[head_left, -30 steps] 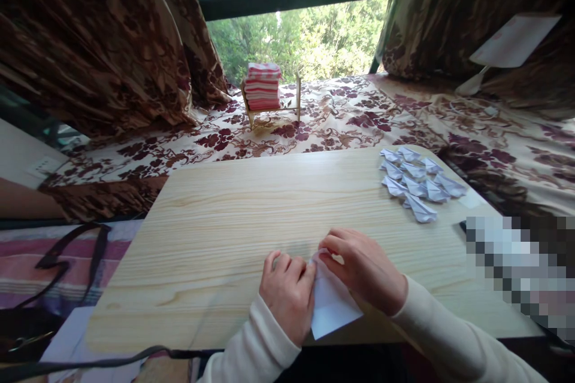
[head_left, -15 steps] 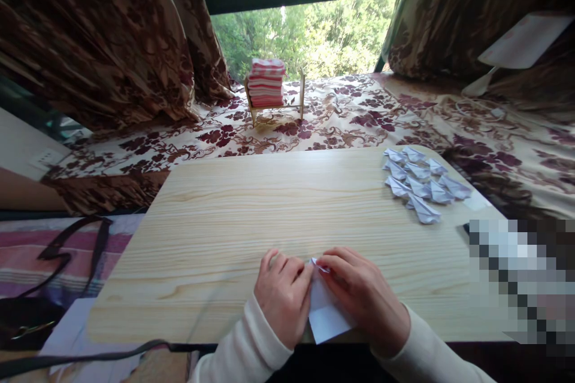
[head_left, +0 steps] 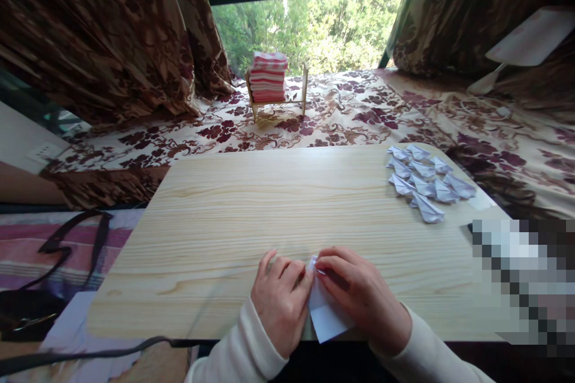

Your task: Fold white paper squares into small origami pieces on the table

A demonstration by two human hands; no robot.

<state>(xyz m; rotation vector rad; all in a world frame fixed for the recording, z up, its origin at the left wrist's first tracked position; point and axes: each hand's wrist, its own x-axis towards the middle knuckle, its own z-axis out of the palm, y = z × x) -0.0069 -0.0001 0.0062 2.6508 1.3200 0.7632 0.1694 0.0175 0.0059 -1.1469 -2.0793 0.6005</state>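
Note:
A small white sheet of paper [head_left: 330,318], partly folded, lies at the table's near edge between my hands. My right hand [head_left: 362,296] pinches a folded flap near the paper's far tip with thumb and forefinger. My left hand [head_left: 284,299] rests at the left side of the paper, its fingers curled and its thumb pressed against the paper's edge close to the tip. My right hand covers part of the paper's right side. Several folded white paper pieces [head_left: 422,169] sit in a cluster at the table's far right corner.
The light wooden table [head_left: 224,209] spreads out ahead. A blurred-out object [head_left: 516,275] lies at its right edge. Beyond stand a small rack with folded striped cloths [head_left: 268,78] and a lamp [head_left: 521,42]. A dark strap [head_left: 99,352] runs along the near left.
My right fingers have shifted slightly on the flap near the paper's tip, and more of the tip shows. My left hand has moved a little leftward. The camera view has shifted slightly.

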